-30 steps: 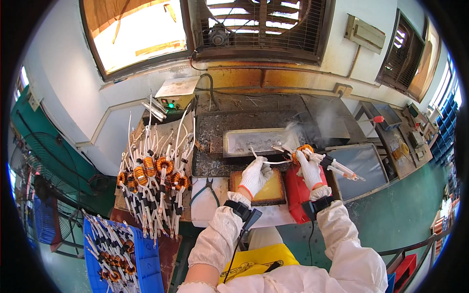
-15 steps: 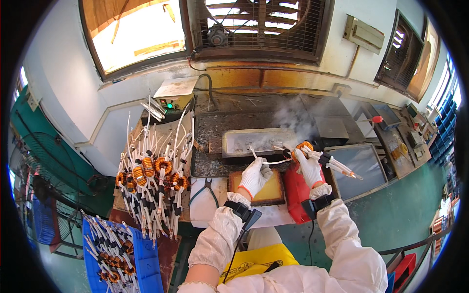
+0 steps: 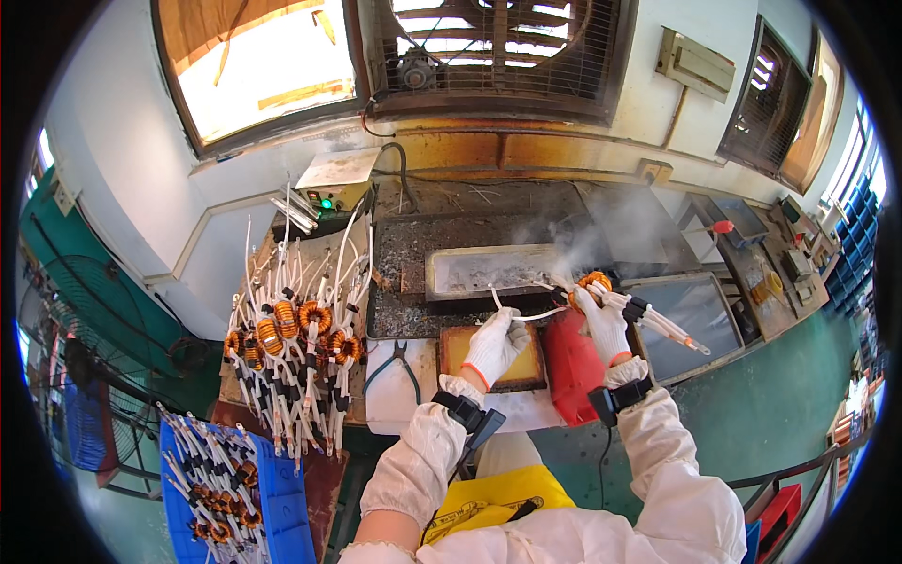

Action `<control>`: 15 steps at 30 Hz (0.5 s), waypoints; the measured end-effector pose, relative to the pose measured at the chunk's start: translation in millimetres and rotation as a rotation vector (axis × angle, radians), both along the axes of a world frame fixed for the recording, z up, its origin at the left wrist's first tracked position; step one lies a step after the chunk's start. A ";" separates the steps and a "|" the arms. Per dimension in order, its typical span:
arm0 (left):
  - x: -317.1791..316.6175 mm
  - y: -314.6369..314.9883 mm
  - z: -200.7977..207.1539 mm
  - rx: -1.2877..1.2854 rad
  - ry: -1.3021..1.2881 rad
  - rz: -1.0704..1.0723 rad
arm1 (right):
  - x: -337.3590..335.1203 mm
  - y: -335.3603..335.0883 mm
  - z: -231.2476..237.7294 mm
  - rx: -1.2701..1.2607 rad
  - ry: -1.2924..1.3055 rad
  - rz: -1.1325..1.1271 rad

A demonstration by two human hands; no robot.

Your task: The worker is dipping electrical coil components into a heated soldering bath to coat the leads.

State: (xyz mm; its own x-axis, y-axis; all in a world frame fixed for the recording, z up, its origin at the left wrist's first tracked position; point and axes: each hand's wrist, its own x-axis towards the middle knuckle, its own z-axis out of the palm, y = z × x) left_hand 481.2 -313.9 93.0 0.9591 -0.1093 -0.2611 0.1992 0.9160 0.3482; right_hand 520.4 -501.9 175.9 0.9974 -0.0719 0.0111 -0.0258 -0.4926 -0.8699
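Note:
My gloved right hand [image 3: 603, 324] is closed around a ring-shaped coil [image 3: 594, 281] wound with copper-coloured wire. White-sleeved leads with black bands stick out of it to the right, ending in metal lugs. My gloved left hand [image 3: 498, 346] is closed on a white wire [image 3: 540, 316] that curves across to the coil; its free end points up past my fingers. Both hands are over the near side of a rectangular metal pot [image 3: 437, 274] with a grey, crusted surface. Smoke rises near the coil and partly veils the short lead ends beside it.
Similar coils [image 3: 284, 321] are heaped at the left, with more in a blue crate [image 3: 293, 512] below. Pliers [image 3: 404, 362], a tray of yellowish material [image 3: 520, 368] and a red container [image 3: 570, 376] lie nearest me. A control box [image 3: 340, 169] stands behind; a grey-topped tray [image 3: 686, 329] is right.
Both hands have shifted slightly to the right, carrying the coil and its wire along. The smoke has drifted and changed shape.

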 end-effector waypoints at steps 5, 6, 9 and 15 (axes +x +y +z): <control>-3.3 -4.0 3.7 0.047 -0.011 -0.017 | -2.4 -4.7 0.1 -0.054 0.095 -0.067; -6.3 -5.9 11.3 0.049 0.015 -0.003 | -3.6 -5.4 0.2 -0.052 0.095 -0.069; -8.4 -6.4 11.1 0.060 0.012 -0.004 | -8.0 -5.0 1.9 -0.008 0.040 -0.078; -12.3 -9.7 10.3 0.074 -0.018 -0.024 | -7.4 -13.3 -5.4 0.019 0.058 -0.071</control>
State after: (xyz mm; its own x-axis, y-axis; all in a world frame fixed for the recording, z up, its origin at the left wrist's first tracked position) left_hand 469.0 -323.6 103.3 0.9609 -0.1132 -0.2526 0.2140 0.8826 0.4186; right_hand 513.1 -515.3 170.5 0.9887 -0.1420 -0.0483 -0.1104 -0.4709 -0.8752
